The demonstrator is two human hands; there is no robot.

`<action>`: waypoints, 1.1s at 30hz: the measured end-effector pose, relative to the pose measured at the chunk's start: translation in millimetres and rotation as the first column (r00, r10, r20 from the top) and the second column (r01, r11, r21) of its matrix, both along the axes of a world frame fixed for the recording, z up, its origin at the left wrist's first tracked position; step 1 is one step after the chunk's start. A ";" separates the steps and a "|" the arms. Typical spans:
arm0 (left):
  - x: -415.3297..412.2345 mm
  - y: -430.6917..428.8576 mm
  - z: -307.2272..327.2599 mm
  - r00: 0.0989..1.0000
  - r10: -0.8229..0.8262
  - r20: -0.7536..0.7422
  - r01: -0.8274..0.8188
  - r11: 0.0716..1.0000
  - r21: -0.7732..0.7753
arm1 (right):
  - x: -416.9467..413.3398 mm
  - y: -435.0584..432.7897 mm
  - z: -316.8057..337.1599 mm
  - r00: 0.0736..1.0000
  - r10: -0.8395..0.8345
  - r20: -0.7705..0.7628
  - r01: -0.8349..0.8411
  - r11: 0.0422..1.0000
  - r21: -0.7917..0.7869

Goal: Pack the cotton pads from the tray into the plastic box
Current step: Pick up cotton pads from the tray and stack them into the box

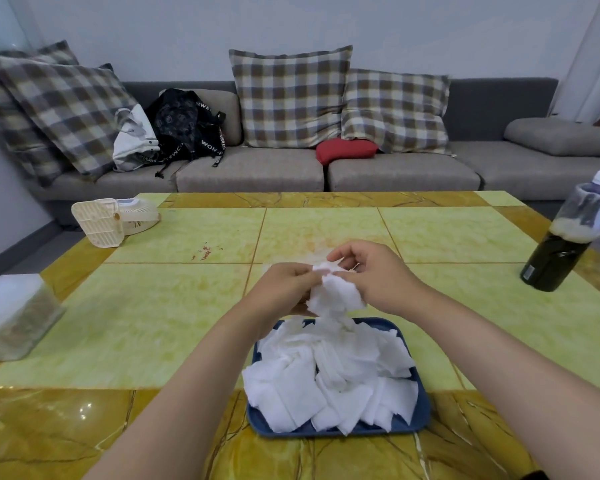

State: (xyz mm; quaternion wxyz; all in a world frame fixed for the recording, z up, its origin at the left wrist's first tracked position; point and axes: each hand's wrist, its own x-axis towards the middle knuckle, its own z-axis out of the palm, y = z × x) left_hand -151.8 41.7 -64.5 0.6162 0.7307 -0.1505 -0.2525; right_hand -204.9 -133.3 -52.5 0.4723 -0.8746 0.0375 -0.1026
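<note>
yellow table [153, 323], hands [329, 282] bunching white cotton pads [336, 294]

we see: cotton pads [329, 375] white | tray [422, 412] blue | table [136, 323] yellow-green marbled tiles, amber veined border | cushions [290, 98] brown-cream plaid | sofa [250, 171] grey | small pillow [345, 150] red | backpack [184, 123] black | fan [99, 221] cream
</note>
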 end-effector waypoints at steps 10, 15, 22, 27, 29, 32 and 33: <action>7.3 14.8 -8.4 0.936 0.353 0.015 -0.352 0.935 -0.055 | -11.8 5.3 -0.9 0.888 0.095 -0.450 -0.127 0.991 -0.040; 7.0 17.0 -7.6 0.967 0.221 -0.124 -0.241 0.954 -0.177 | -6.8 16.7 3.3 0.960 0.084 -0.267 -0.083 0.996 0.017; 9.1 13.6 -4.9 0.932 0.226 -0.284 -0.311 0.902 -0.301 | -0.9 15.5 5.0 0.985 -0.143 -0.099 0.169 0.925 0.340; 10.7 14.7 -8.8 0.921 0.356 -0.157 -0.382 0.903 -0.197 | -1.5 7.6 9.3 0.989 0.024 -0.146 0.032 0.928 0.372; 5.7 12.2 -5.6 0.955 0.248 -0.164 -0.281 0.931 -0.232 | -0.4 11.5 7.9 0.989 0.038 -0.140 0.013 0.938 0.348; -0.1 8.1 -1.9 0.974 0.142 -0.176 -0.187 0.944 -0.272 | 2.9 15.7 4.4 0.994 -0.026 -0.106 0.058 0.950 0.308; -0.4 7.2 -1.8 0.975 0.124 -0.187 -0.174 0.944 -0.282 | 3.1 15.9 4.2 0.994 -0.052 -0.092 0.079 0.947 0.312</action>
